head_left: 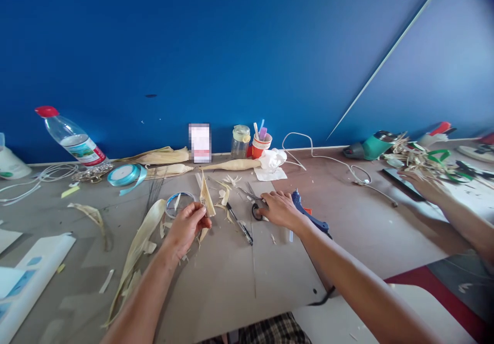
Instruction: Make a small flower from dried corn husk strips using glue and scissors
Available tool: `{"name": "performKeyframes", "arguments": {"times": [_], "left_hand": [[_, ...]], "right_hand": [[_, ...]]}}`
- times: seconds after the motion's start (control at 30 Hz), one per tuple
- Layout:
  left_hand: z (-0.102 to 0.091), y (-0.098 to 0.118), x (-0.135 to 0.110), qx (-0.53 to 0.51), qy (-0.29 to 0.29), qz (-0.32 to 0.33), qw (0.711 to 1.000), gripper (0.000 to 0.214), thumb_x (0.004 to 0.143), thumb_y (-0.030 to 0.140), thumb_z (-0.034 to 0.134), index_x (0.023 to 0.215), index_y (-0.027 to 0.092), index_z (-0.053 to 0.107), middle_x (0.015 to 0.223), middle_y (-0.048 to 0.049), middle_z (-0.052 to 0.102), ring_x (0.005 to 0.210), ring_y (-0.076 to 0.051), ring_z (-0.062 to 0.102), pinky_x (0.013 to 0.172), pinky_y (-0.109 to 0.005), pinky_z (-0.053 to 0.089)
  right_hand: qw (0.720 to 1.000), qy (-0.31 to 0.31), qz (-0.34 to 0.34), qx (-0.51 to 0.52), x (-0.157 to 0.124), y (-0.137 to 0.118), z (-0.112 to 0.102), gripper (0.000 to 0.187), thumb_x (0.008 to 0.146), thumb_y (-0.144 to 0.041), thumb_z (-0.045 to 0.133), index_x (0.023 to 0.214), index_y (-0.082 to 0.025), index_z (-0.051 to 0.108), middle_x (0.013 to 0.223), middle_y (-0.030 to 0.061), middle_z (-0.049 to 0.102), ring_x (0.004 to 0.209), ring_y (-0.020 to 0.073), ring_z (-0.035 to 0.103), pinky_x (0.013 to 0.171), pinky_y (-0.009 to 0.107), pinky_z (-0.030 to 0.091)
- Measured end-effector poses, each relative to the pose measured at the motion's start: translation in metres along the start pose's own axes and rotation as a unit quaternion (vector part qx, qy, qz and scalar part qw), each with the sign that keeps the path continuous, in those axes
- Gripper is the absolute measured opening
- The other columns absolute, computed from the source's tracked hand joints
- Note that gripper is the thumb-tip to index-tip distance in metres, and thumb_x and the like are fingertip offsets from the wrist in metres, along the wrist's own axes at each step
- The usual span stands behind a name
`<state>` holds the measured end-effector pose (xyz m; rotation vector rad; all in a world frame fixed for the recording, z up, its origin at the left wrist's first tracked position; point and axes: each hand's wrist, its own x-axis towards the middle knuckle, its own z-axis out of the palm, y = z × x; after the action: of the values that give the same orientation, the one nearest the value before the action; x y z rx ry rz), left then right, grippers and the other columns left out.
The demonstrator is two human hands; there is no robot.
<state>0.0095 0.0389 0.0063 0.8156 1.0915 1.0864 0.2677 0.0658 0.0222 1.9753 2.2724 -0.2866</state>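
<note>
My left hand point(188, 225) is closed in a pinch on a folded strip of dried corn husk point(206, 200), held upright just above the table. My right hand point(278, 208) lies over the black handles of a pair of scissors point(250, 200) on the table, fingers curled onto them; the blades point left and away. A blue glue gun point(309, 215) lies right behind that hand. A clear tape roll point(179, 204) sits beside my left hand, and a thin dark tool point(241, 225) lies between my hands.
Long husk strips point(135, 251) and scraps litter the brown table point(347, 230). At the back stand a water bottle point(73, 140), teal ribbon point(125, 174), a jar point(241, 141) and an orange cup point(261, 144). Another person's arm point(451, 210) reaches in at right near husk scraps.
</note>
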Motion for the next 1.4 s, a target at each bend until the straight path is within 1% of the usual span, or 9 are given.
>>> {"name": "performKeyframes", "arguments": {"times": [0.3, 0.6, 0.83, 0.93, 1.0, 1.07, 1.17, 1.27, 1.4], "left_hand": [[0.0, -0.001, 0.0, 0.012, 0.0, 0.003, 1.0, 0.024, 0.065, 0.035, 0.068, 0.07, 0.017, 0.054, 0.053, 0.0025, 0.058, 0.051, -0.011, 0.055, 0.054, -0.023, 0.044], [-0.002, -0.005, 0.002, 0.012, -0.013, 0.01, 1.0, 0.018, 0.066, 0.032, 0.068, 0.068, 0.019, 0.055, 0.056, 0.001, 0.058, 0.052, -0.012, 0.056, 0.055, -0.025, 0.046], [-0.004, -0.006, 0.003, 0.0, -0.018, 0.006, 1.0, 0.024, 0.064, 0.033, 0.069, 0.071, 0.016, 0.053, 0.057, 0.0036, 0.058, 0.051, -0.01, 0.056, 0.056, -0.023, 0.046], [-0.001, -0.005, 0.001, -0.019, -0.021, 0.0, 1.0, 0.025, 0.066, 0.032, 0.069, 0.072, 0.016, 0.051, 0.058, 0.0042, 0.058, 0.051, -0.009, 0.057, 0.055, -0.022, 0.046], [0.0, -0.003, 0.0, -0.039, -0.018, -0.003, 0.999, 0.025, 0.065, 0.031, 0.07, 0.072, 0.016, 0.051, 0.058, 0.0043, 0.058, 0.05, -0.009, 0.057, 0.056, -0.023, 0.046], [0.001, -0.001, -0.002, -0.064, -0.019, -0.003, 0.998, 0.025, 0.065, 0.029, 0.071, 0.072, 0.016, 0.051, 0.056, 0.0046, 0.058, 0.05, -0.01, 0.058, 0.057, -0.023, 0.047], [0.0, 0.003, -0.003, -0.09, -0.013, 0.004, 0.996, 0.025, 0.066, 0.029, 0.071, 0.073, 0.017, 0.051, 0.055, 0.0031, 0.06, 0.052, -0.01, 0.059, 0.058, -0.022, 0.047], [-0.001, 0.005, -0.003, -0.099, -0.006, 0.02, 0.995, 0.025, 0.067, 0.028, 0.071, 0.076, 0.017, 0.051, 0.056, 0.0013, 0.063, 0.054, -0.01, 0.061, 0.059, -0.021, 0.047], [-0.002, 0.006, -0.004, -0.103, 0.021, 0.036, 0.994, 0.025, 0.066, 0.028, 0.071, 0.077, 0.017, 0.051, 0.057, 0.0008, 0.065, 0.056, -0.012, 0.063, 0.062, -0.023, 0.048]], "right_hand": [[0.999, -0.018, 0.03, -0.02, 0.007, -0.012, 0.001, 0.026, 0.078, -0.027, 0.05, 0.097, -0.013, 0.06, 0.1, 0.0162, 0.065, 0.093, 0.0277, 0.061, 0.075, 0.034, 0.04], [0.998, -0.027, 0.055, 0.013, 0.006, -0.016, -0.001, 0.022, 0.072, -0.027, 0.056, 0.087, -0.014, 0.066, 0.09, 0.0154, 0.069, 0.085, 0.0267, 0.064, 0.066, 0.03, 0.044], [0.99, 0.074, 0.042, 0.114, -0.003, -0.003, -0.005, 0.031, 0.078, -0.024, 0.045, 0.105, -0.019, 0.059, 0.091, 0.0078, 0.069, 0.084, 0.0199, 0.062, 0.069, 0.026, 0.043], [0.952, 0.088, 0.008, 0.293, -0.011, -0.007, -0.006, 0.035, 0.079, -0.027, 0.043, 0.112, -0.021, 0.051, 0.089, 0.0021, 0.067, 0.063, 0.0122, 0.058, 0.056, 0.022, 0.041], [0.883, 0.063, -0.029, 0.464, -0.014, -0.018, -0.007, 0.038, 0.077, -0.028, 0.045, 0.114, -0.02, 0.048, 0.086, 0.0013, 0.065, 0.051, 0.0089, 0.049, 0.046, 0.021, 0.036], [0.814, 0.027, -0.074, 0.575, -0.018, -0.033, -0.007, 0.042, 0.074, -0.027, 0.05, 0.115, -0.018, 0.048, 0.082, 0.0004, 0.061, 0.052, 0.0078, 0.046, 0.047, 0.02, 0.035], [0.759, -0.033, -0.145, 0.633, -0.02, -0.055, -0.008, 0.044, 0.072, -0.032, 0.059, 0.112, -0.016, 0.053, 0.077, -0.0005, 0.055, 0.064, 0.0094, 0.049, 0.055, 0.02, 0.037], [0.76, -0.056, -0.179, 0.622, -0.019, -0.071, -0.003, 0.045, 0.072, -0.037, 0.063, 0.11, -0.015, 0.057, 0.076, -0.0005, 0.052, 0.068, 0.0105, 0.047, 0.058, 0.021, 0.037], [0.805, -0.007, -0.193, 0.561, -0.017, -0.082, 0.012, 0.042, 0.076, -0.037, 0.059, 0.11, -0.014, 0.056, 0.072, -0.0019, 0.049, 0.063, 0.0099, 0.042, 0.056, 0.021, 0.034]]}}
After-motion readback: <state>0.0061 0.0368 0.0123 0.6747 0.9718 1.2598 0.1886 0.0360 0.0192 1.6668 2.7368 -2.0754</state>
